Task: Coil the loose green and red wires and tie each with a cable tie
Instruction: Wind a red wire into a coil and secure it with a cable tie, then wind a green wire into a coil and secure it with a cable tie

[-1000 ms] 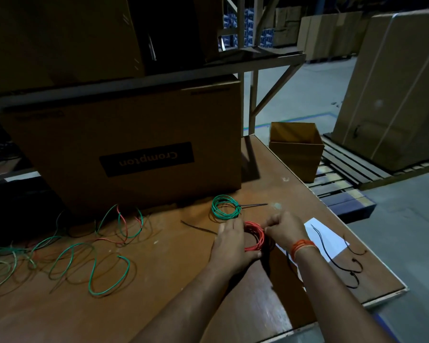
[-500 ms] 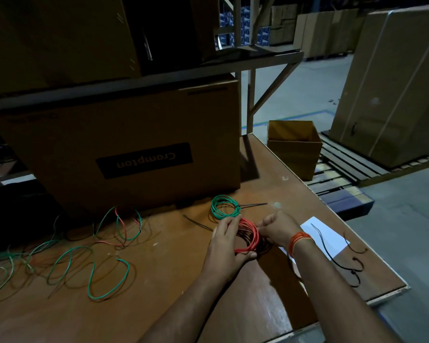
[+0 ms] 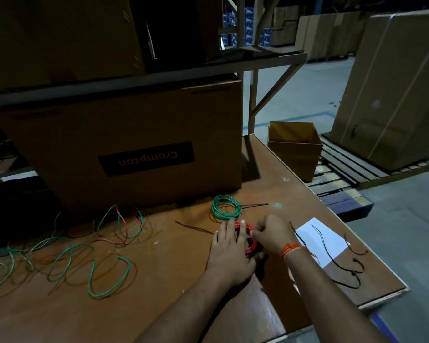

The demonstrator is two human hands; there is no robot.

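Note:
A coiled red wire (image 3: 248, 240) lies on the brown table between my hands. My left hand (image 3: 229, 248) holds its left side with the fingers over the coil. My right hand (image 3: 273, 235) pinches the coil's right side; what its fingertips hold is too dark to tell apart. Just behind sits a coiled green wire (image 3: 226, 209) with a black cable tie (image 3: 254, 205) sticking out to the right. Loose green and red wires (image 3: 89, 253) sprawl over the table's left half. A loose black cable tie (image 3: 193, 228) lies left of my hands.
Several black cable ties (image 3: 342, 266) lie on and beside a white paper sheet (image 3: 325, 240) at the right. A large "Crompton" cardboard box (image 3: 124, 147) stands at the back under a shelf. An open small carton (image 3: 295, 147) sits beyond the table edge (image 3: 382, 297).
Both hands have shifted slightly up and left with the red coil. My left fingers now lie further over the coil, and my right hand has closed in on its right side.

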